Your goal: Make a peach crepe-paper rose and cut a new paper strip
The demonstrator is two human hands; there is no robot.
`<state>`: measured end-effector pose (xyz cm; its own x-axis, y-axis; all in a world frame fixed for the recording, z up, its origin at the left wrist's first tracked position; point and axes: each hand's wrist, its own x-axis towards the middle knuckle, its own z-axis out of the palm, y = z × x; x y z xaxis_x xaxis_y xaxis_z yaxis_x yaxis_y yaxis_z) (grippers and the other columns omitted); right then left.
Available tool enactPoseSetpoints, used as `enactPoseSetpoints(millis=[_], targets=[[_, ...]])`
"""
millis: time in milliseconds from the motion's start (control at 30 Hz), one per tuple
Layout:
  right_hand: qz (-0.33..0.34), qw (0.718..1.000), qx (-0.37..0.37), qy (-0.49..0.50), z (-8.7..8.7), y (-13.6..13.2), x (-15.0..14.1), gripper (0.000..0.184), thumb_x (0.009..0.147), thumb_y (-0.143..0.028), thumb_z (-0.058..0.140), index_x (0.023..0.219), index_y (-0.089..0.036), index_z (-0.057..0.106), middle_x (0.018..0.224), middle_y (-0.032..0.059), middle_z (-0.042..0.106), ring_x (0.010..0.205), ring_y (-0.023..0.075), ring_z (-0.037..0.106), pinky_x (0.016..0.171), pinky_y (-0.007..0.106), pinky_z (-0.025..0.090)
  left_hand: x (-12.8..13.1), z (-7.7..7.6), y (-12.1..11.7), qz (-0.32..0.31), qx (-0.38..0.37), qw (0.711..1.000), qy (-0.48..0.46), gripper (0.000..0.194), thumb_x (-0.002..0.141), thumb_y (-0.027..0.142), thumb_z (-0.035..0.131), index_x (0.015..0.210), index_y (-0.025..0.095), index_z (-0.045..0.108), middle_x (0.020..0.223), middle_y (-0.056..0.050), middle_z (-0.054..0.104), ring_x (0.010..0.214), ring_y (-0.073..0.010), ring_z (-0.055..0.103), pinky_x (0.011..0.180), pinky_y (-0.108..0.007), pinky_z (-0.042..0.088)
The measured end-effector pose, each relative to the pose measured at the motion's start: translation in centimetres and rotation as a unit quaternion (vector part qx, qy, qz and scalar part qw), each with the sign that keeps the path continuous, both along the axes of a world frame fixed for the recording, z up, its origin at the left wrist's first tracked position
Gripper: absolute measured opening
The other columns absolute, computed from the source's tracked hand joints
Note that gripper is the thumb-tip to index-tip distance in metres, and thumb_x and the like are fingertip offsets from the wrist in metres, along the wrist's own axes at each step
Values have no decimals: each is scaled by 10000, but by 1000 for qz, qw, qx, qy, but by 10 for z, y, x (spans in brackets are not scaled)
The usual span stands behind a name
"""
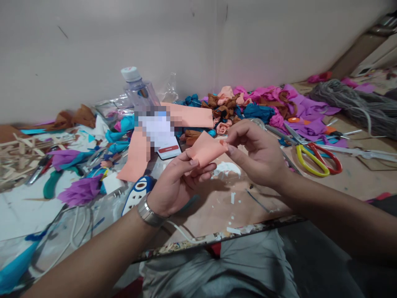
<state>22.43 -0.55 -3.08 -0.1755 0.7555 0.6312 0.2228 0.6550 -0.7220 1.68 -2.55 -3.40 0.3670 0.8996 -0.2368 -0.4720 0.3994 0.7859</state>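
A small piece of peach crepe paper (208, 151) is held between my two hands above the front middle of the table. My left hand (178, 178) pinches its left end between thumb and fingers, with a metal watch on the wrist. At the paper's right end, my right hand (257, 151) grips a twisted or rolled corner with thumb and forefinger. Just behind the hands lie rolled paper roses, among them a peach rose (223, 127). A long strip of peach crepe paper (189, 114) and a second peach strip (136, 155) lie beyond my left hand.
Scissors (319, 159) with yellow and red handles lie on the right. A smartphone (164, 136) leans near a plastic bottle (139, 91). A blue-and-white power strip (138, 192) sits beside my left wrist. Grey cord (350, 103) is bundled at far right. Purple paper (81, 190) lies left.
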Motion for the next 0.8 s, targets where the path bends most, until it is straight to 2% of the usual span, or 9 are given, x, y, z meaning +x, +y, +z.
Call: enactPoseSetpoints(millis=[167, 267, 367, 467, 533, 667, 800], targets=[[3, 997, -39, 59, -3, 1, -1, 172, 960, -385, 614, 1045, -236, 595, 950, 41, 593, 767, 163, 569, 682, 320, 502, 5, 2, 0, 37, 16, 999, 18, 197, 737, 194, 785, 820, 174, 608, 787, -29, 721, 893, -204, 752, 699, -216, 567], [-4, 996, -38, 78, -2, 1, 1, 197, 992, -388, 552, 1110, -239, 605, 985, 55, 615, 841, 186, 597, 744, 345, 515, 7, 2, 0, 52, 46, 997, 45, 185, 769, 190, 772, 857, 169, 611, 838, -27, 726, 812, -164, 737, 714, -230, 560], [-5, 999, -30, 29, -1, 1, 2, 299, 950, -380, 626, 1215, -244, 603, 1151, 82, 641, 1030, 227, 607, 846, 368, 519, 7, -2, 1, 59, 79, 992, 84, 172, 779, 193, 784, 873, 160, 645, 895, -18, 712, 798, -134, 714, 764, -254, 572], [27, 997, -46, -47, -1, 1, 2, 496, 855, -365, 755, 1298, -240, 569, 1283, 97, 624, 1076, 238, 614, 860, 367, 521, 5, -8, 0, 56, 110, 985, 123, 177, 789, 236, 795, 892, 164, 670, 1052, -38, 711, 866, -148, 710, 816, -296, 594], [49, 994, -54, -87, -2, 1, 1, 484, 830, -366, 782, 1253, -223, 597, 1244, 97, 647, 1038, 232, 633, 839, 357, 523, 5, -10, -1, 45, 139, 979, 141, 190, 809, 266, 785, 938, 177, 679, 1107, -48, 713, 890, -161, 715, 824, -310, 607], [55, 990, -39, -124, 0, 0, -1, 298, 848, -369, 766, 1078, -205, 670, 1076, 75, 701, 967, 218, 654, 809, 337, 513, 5, -10, -2, 33, 219, 955, 198, 202, 837, 272, 765, 986, 165, 679, 1052, -59, 722, 890, -169, 719, 793, -284, 615], [51, 989, 1, -138, 5, -2, 1, 275, 824, -338, 797, 1040, -211, 683, 1047, 69, 719, 982, 220, 664, 862, 347, 506, 6, -11, -4, 20, 279, 923, 264, 217, 862, 269, 734, 1025, 148, 659, 1095, -89, 691, 914, -189, 713, 814, -316, 628]])
